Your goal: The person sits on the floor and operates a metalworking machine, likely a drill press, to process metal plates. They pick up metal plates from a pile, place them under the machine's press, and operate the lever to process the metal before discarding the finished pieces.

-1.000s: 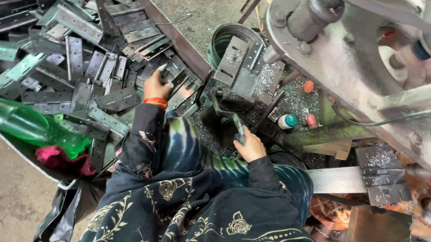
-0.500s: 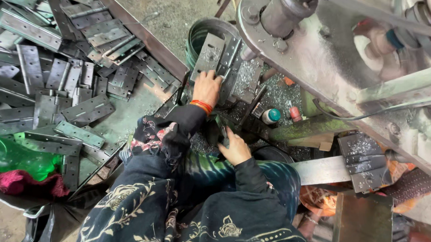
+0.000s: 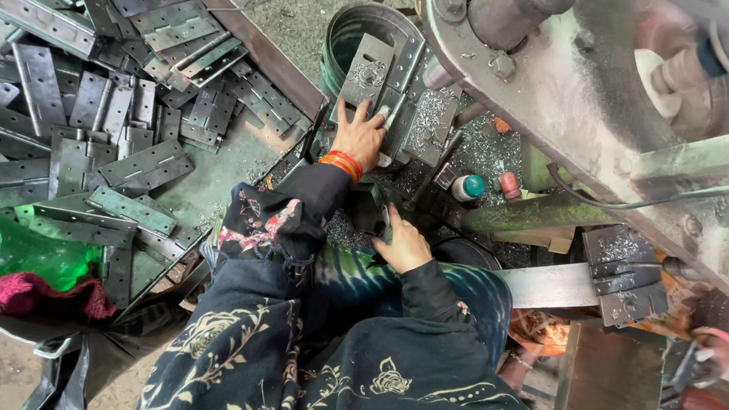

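Crowded metal-strewn workbench (image 3: 240, 165): left hand (image 3: 360, 135) lying spread open on hinge plate (image 3: 369, 75) beside green bucket rim (image 3: 341, 34); right hand (image 3: 403, 246) curling around dark lever (image 3: 384, 222), hemmed closely.

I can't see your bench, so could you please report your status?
Left hand pressing a metal plate at the machine. Right hand gripping a lever. Metal shavings around.

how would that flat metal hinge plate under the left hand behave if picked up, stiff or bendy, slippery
The hinge plate under the left hand looks like flat steel, so probably stiff and heavy for its size. Metal shavings lie around it, so it may feel gritty, with sharp edges. Flat, it should not roll.
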